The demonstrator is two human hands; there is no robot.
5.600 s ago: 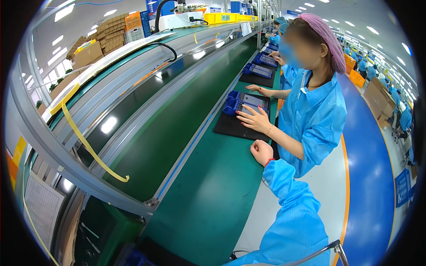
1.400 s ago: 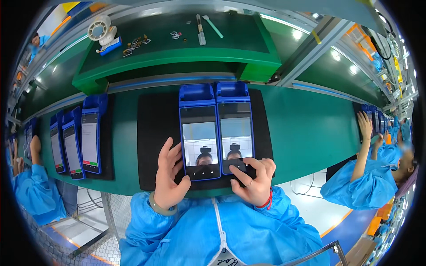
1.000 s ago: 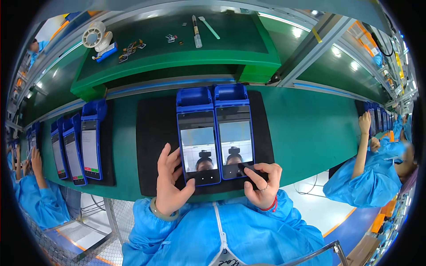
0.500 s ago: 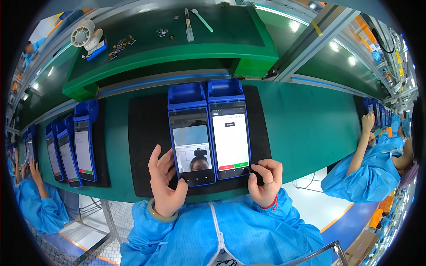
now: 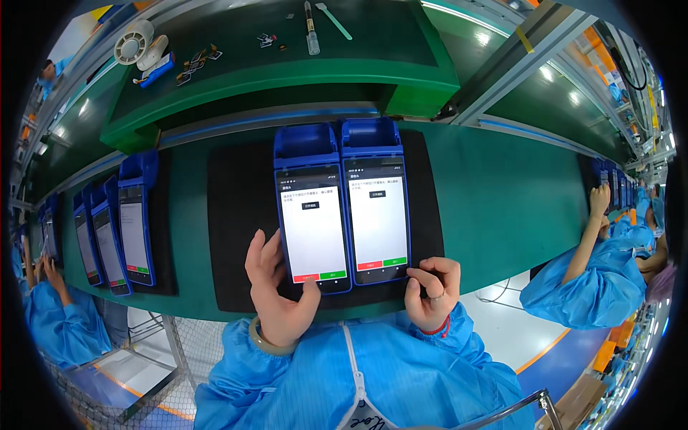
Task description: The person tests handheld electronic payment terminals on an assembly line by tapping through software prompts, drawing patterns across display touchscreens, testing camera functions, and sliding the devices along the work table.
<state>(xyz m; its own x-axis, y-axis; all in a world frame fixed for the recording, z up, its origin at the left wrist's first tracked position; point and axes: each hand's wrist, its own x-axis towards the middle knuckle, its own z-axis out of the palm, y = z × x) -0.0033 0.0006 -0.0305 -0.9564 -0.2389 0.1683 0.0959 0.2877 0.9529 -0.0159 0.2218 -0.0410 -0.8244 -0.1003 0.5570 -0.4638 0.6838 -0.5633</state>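
Two blue handheld terminals side by side on a black mat (image 5: 236,215) on the green table (image 5: 494,208).
Left terminal (image 5: 310,208) and right terminal (image 5: 376,201) show white screens. Left hand (image 5: 276,290) has an open grip, thumb at the left terminal's bottom edge; right hand (image 5: 430,290) is curled loosely, holding nothing, forefinger at the right terminal's lower corner.

Two blue handheld terminals lie side by side on a black mat (image 5: 236,208) on the green table (image 5: 494,201): the left terminal (image 5: 312,208) and the right terminal (image 5: 376,201) touch along their long edges, both screens white with red and green buttons at the bottom. Left hand (image 5: 276,290) rests at the left terminal's lower left corner, thumb at its bottom edge; right hand (image 5: 430,290) is curled just below the right terminal's lower right corner. Beyond the mat, a raised green shelf (image 5: 287,72) carries a small white fan (image 5: 136,46).
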